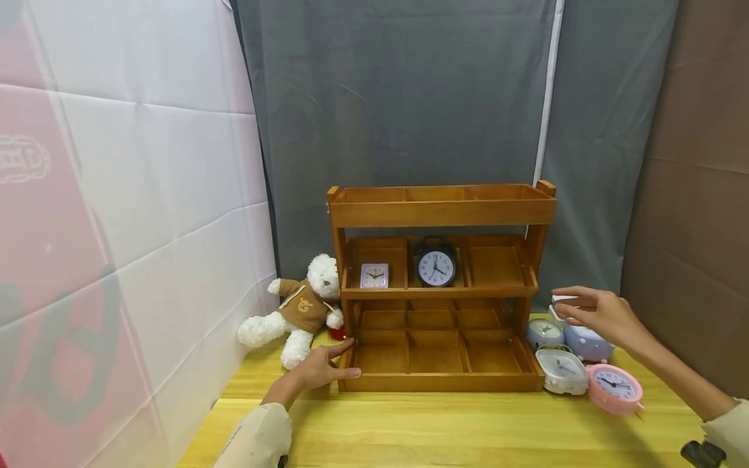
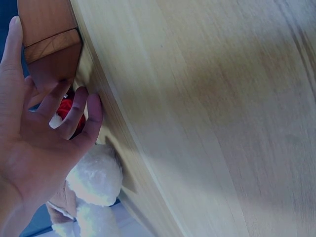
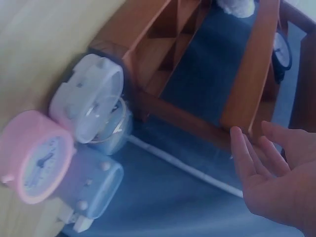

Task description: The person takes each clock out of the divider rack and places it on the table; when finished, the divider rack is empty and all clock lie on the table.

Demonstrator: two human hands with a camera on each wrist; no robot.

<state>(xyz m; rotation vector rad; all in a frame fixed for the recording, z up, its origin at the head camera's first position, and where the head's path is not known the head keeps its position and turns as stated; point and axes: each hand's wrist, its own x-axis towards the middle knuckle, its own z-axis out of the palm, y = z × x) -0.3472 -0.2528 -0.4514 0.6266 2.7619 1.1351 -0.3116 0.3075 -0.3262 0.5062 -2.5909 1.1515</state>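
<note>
Fingers of your right hand are parted and slightly bent, holding nothing, near the clocks beside the right end of the wooden shelf. Your left hand lies loosely spread at its lower left corner, though how firmly it presses you can't tell. Since the pink clock and white clock sit close together, you'd probably do best coming in from above, pinching lightly, steadying the shelf with your left
</note>
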